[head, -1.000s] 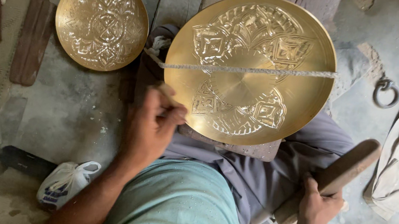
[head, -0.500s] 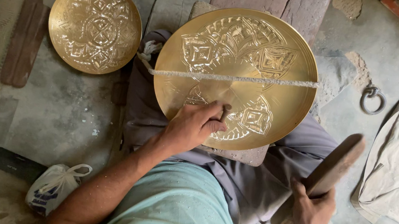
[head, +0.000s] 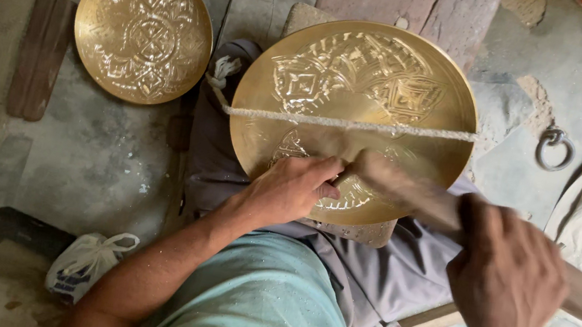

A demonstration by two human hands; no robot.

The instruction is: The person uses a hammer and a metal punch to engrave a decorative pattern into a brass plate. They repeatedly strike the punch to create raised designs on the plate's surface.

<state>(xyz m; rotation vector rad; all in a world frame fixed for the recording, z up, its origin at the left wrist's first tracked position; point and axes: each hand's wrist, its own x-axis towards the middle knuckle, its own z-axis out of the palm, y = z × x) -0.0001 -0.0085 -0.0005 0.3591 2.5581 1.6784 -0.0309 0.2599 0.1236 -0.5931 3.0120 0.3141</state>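
A large engraved brass plate [head: 355,112] rests on the person's lap, a taut white cord [head: 349,125] crossing its face. The left hand [head: 287,189] lies on its lower part, fingers curled together against the metal. The right hand [head: 506,281] is wrapped tight around a blurred wooden mallet [head: 408,191], whose head covers part of the plate beside the left fingertips. A second, smaller brass plate [head: 144,33] lies on the stone floor [head: 95,151] to the left, near a wooden block [head: 41,49], with a metal ring [head: 555,147] on the right.
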